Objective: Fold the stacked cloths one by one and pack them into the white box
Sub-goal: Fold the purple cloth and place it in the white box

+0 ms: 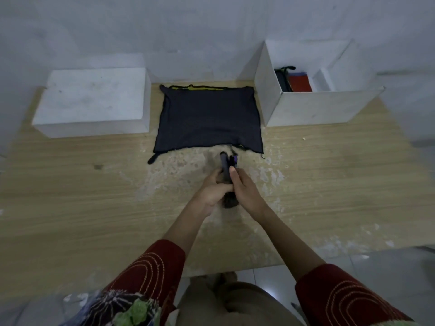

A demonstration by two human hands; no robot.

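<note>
Grip: left hand point(213, 190) and right hand point(244, 191), both clenched round one folded cloth point(225, 170), pressed between them above the table.
Folded cloth: dark, narrow bundle, end-on to the camera; a purple trim appears at its far tip, though blur makes this uncertain.
Stack of cloths point(208, 121): just beyond the grip; flat, rectangular, navy top layer, yellow edge showing at the far side.
Wooden table point(70, 184): pale grain, worn patch in the middle.
White box point(306, 109): right of the stack, open, partitioned; holds a dark folded cloth point(282, 78) and a red folded cloth point(300, 83).
White block point(94, 100): left of the stack, closed.
</note>
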